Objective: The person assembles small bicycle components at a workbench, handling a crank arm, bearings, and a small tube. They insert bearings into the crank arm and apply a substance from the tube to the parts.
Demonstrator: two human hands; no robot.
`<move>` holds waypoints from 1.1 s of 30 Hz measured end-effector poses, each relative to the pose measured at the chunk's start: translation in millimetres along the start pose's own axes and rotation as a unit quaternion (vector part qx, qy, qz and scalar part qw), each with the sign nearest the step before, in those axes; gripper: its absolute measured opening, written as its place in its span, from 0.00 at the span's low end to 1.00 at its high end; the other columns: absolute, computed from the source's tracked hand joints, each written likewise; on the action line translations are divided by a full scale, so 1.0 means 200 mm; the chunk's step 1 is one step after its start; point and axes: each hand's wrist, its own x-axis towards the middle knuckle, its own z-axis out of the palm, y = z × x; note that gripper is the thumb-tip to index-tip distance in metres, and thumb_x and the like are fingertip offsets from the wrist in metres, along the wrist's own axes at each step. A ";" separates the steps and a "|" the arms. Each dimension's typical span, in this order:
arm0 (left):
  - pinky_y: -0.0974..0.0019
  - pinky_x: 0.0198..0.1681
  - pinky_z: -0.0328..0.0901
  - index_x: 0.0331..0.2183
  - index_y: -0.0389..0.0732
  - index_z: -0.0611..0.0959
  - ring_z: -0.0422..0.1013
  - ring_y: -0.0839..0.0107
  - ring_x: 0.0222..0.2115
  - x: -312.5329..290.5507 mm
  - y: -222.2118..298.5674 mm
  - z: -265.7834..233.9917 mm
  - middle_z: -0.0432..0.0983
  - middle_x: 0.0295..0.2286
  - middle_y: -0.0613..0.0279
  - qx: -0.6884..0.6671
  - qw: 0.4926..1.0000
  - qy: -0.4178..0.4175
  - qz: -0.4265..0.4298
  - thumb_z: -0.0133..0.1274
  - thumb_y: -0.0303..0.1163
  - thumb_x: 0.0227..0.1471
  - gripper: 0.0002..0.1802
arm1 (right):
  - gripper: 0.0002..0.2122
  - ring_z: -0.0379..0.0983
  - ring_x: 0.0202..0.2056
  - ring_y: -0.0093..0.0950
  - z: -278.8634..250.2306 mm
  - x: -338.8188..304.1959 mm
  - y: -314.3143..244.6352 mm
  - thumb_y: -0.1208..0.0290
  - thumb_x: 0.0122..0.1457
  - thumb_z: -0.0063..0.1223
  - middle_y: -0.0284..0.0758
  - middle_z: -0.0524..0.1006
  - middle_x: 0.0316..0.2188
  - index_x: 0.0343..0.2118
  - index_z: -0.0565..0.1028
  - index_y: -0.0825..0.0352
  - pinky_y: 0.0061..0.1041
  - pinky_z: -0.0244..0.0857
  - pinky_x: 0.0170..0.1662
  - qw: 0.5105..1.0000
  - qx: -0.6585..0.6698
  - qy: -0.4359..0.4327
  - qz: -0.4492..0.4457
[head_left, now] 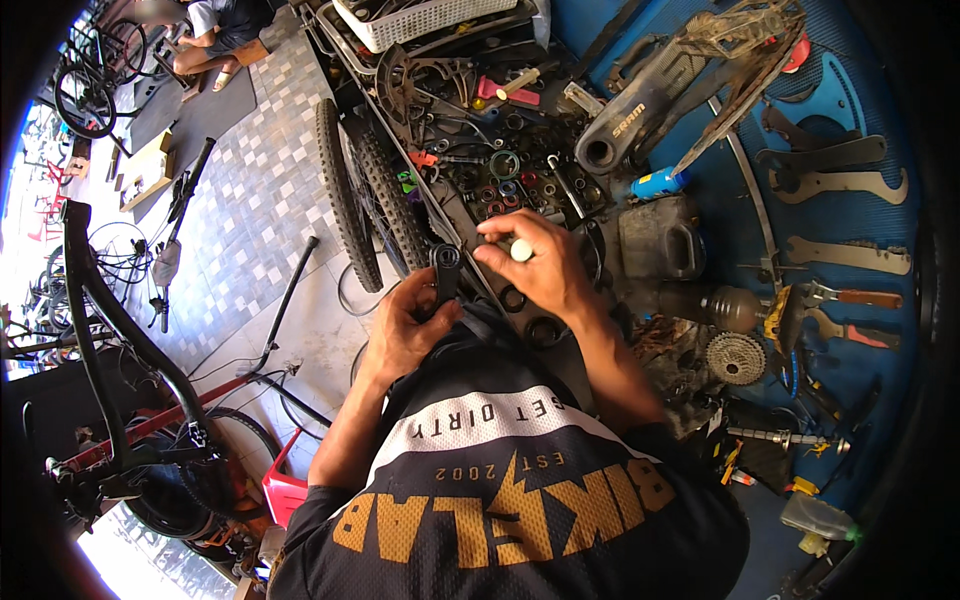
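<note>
Between the thumb and fingers of my left hand [408,325] is a short black link-like part with a round bearing [447,268] at its upper end. My right hand [548,262] is just to the right of it, its fingers curled around a small white round-ended object [521,250] whose kind I cannot make out. A gap separates the right fingertips from the black part. Beyond both hands lies a cluttered bench tray [470,212] with several coloured rings and small metal parts.
A crank arm [640,115] lies at the bench's far right, near a blue canister [660,183]. Flat wrenches [838,186] hang on the blue wall. Bicycle tyres [345,195] stand left of the bench. A black bike frame [110,300] is at far left. Another person [225,35] sits in the back.
</note>
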 end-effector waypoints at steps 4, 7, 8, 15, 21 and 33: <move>0.69 0.31 0.65 0.54 0.30 0.79 0.67 0.80 0.27 -0.01 0.00 0.00 0.77 0.26 0.66 0.061 0.998 0.013 0.018 0.67 0.28 0.56 0.26 | 0.14 0.83 0.39 0.34 0.05 0.02 -0.12 0.63 0.59 0.71 0.32 0.82 0.38 0.45 0.82 0.61 0.32 0.77 0.42 0.994 -0.068 -0.029 -0.077; 0.66 0.31 0.65 0.53 0.31 0.79 0.67 0.75 0.26 -0.02 0.02 0.01 0.75 0.24 0.63 0.101 0.993 0.029 0.052 0.70 0.29 0.52 0.28 | 0.15 0.82 0.38 0.31 0.06 0.03 -0.14 0.61 0.58 0.71 0.31 0.81 0.38 0.45 0.83 0.60 0.30 0.77 0.40 0.987 -0.116 -0.027 -0.107; 0.66 0.31 0.65 0.53 0.31 0.80 0.67 0.74 0.25 -0.03 0.03 0.00 0.75 0.24 0.62 0.123 0.990 0.032 0.054 0.70 0.29 0.52 0.29 | 0.15 0.82 0.38 0.31 0.06 0.03 -0.14 0.61 0.58 0.71 0.30 0.81 0.38 0.45 0.83 0.60 0.30 0.77 0.40 0.986 -0.122 -0.027 -0.113; 0.62 0.30 0.63 0.50 0.31 0.80 0.64 0.68 0.24 -0.03 0.09 0.02 0.69 0.23 0.60 0.169 0.984 0.037 0.052 0.71 0.29 0.49 0.28 | 0.16 0.82 0.36 0.29 0.05 0.02 -0.15 0.60 0.57 0.72 0.29 0.80 0.39 0.46 0.84 0.59 0.29 0.77 0.39 0.982 -0.132 -0.025 -0.132; 0.63 0.31 0.63 0.51 0.31 0.80 0.64 0.69 0.26 -0.04 0.10 0.02 0.69 0.24 0.60 0.139 0.989 0.031 0.044 0.70 0.29 0.50 0.28 | 0.17 0.81 0.36 0.29 0.03 0.02 -0.18 0.60 0.56 0.72 0.30 0.81 0.39 0.47 0.85 0.60 0.28 0.77 0.38 0.985 -0.126 -0.036 -0.115; 0.59 0.36 0.66 0.52 0.35 0.82 0.69 0.63 0.28 -0.08 0.14 0.03 0.75 0.26 0.59 0.226 0.965 0.049 0.125 0.72 0.30 0.49 0.29 | 0.11 0.71 0.32 0.11 -0.01 0.03 -0.18 0.69 0.67 0.64 0.26 0.81 0.31 0.47 0.84 0.70 0.16 0.65 0.35 0.972 0.173 -0.097 0.124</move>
